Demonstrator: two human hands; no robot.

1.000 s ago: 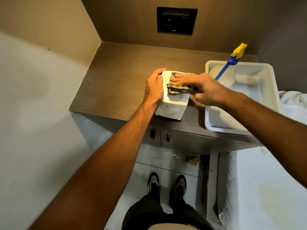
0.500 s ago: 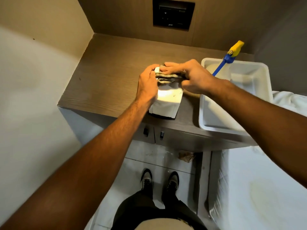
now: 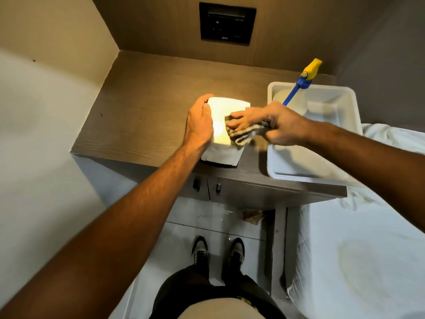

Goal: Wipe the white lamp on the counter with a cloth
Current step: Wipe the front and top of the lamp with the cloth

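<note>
The white lamp, a lit boxy shade, stands near the front edge of the wooden counter. My left hand grips its left side, thumb over the top corner. My right hand holds a folded grey striped cloth and presses it against the lamp's right front face. The cloth hangs a little below my fingers. The lamp's right side is hidden behind the hand and the cloth.
A white plastic tub sits at the counter's right end, and a spray bottle with a blue and yellow head stands in it. A black socket panel is on the back wall. White bedding lies to the right. Walls close in at the left and back.
My right hand slid the cloth from the lamp's top edge down and to the right over its front face. My left hand kept its hold on the lamp's left side.
</note>
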